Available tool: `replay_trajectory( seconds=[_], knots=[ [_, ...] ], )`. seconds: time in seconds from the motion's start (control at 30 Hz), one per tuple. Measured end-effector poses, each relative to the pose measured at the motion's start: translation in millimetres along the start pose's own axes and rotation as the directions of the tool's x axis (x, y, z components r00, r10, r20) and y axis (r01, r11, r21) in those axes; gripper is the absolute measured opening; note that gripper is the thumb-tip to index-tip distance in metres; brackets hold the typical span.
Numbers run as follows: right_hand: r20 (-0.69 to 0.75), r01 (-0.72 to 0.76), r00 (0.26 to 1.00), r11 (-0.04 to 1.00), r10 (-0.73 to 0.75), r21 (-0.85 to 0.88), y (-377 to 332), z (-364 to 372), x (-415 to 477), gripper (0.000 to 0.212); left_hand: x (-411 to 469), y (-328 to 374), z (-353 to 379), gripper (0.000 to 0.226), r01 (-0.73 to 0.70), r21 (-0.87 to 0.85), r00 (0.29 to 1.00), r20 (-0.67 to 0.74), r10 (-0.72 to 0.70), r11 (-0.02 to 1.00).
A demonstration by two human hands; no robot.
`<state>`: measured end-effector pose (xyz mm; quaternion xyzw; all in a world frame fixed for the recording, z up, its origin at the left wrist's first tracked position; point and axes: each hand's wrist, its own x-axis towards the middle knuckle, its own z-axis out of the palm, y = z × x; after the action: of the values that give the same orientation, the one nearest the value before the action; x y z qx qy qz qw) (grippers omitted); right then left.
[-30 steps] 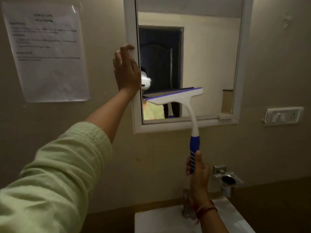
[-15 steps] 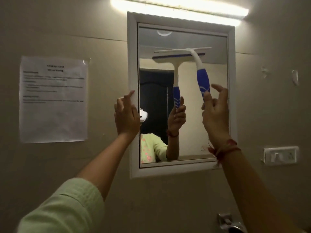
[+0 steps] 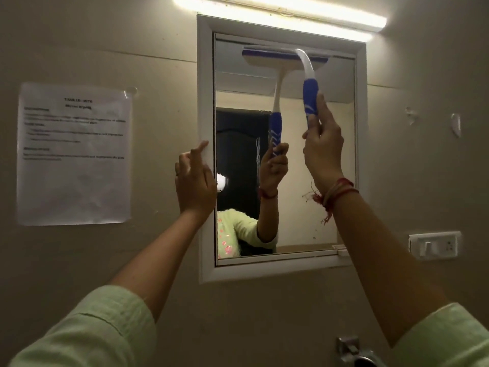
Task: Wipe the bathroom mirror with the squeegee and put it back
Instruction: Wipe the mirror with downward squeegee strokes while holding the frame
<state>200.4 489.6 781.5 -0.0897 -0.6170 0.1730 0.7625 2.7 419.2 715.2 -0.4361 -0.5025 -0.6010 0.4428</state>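
A white-framed mirror [image 3: 341, 160] hangs on the beige wall. The squeegee [image 3: 310, 86] has a white neck and a blue grip; its blade lies flat against the glass along the mirror's top edge. My right hand [image 3: 321, 149] is closed around the lower end of the blue grip. My left hand [image 3: 194, 181] rests on the mirror's left frame, fingers curled against the white edge. The glass reflects the squeegee, my arm and a dark doorway.
A printed paper sheet [image 3: 74, 154] is taped to the wall left of the mirror. A tube light [image 3: 280, 14] glows above the frame. A white switch plate [image 3: 434, 245] sits at the right. A metal holder [image 3: 354, 353] shows at the bottom edge.
My right hand has lifted the squeegee from below the mirror's lower part up to its top edge. The view has tilted upward. My left hand has stayed on the left frame.
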Motion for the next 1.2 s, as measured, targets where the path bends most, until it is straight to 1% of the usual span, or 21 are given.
replay_trajectory(
  seconds=[0.2,0.43,0.57,0.67,0.9,0.97,1.13,1.2],
  knots=[
    [0.006,0.031,1.000,1.000,-0.031,-0.002,25,-10,-40,0.049,1,0,1,0.040,0.005,-0.006,1.000,0.001,-0.005,1.000],
    [-0.011,0.016,1.000,1.000,-0.016,0.006,17,-1,-5,0.047,1,-1,0,0.038,0.010,-0.031,1.000,-0.010,-0.010,0.999],
    [-0.004,0.025,1.000,1.000,-0.025,0.018,38,-9,-50,0.047,1,-1,1,0.039,0.004,-0.025,1.000,-0.003,-0.004,1.000],
    [0.012,0.004,1.000,0.999,-0.004,0.049,46,-14,-76,0.048,1,-1,1,0.038,0.008,-0.026,1.000,-0.007,-0.008,1.000],
    [0.006,0.037,0.999,0.995,-0.038,0.097,25,-6,-40,0.048,1,0,1,0.040,0.008,0.005,1.000,-0.010,-0.007,1.000],
    [0.010,0.022,1.000,0.996,-0.023,0.089,29,-11,-53,0.049,1,0,0,0.040,0.007,-0.003,1.000,-0.007,-0.007,1.000],
    [0.035,-0.040,0.999,0.996,0.037,0.078,55,-25,-118,0.051,1,0,1,0.039,0.010,-0.001,1.000,-0.002,-0.010,1.000],
    [0.029,-0.070,0.997,0.993,0.067,0.099,54,-25,-118,0.051,0,0,1,0.040,0.010,-0.010,1.000,-0.003,-0.010,1.000]
  ],
)
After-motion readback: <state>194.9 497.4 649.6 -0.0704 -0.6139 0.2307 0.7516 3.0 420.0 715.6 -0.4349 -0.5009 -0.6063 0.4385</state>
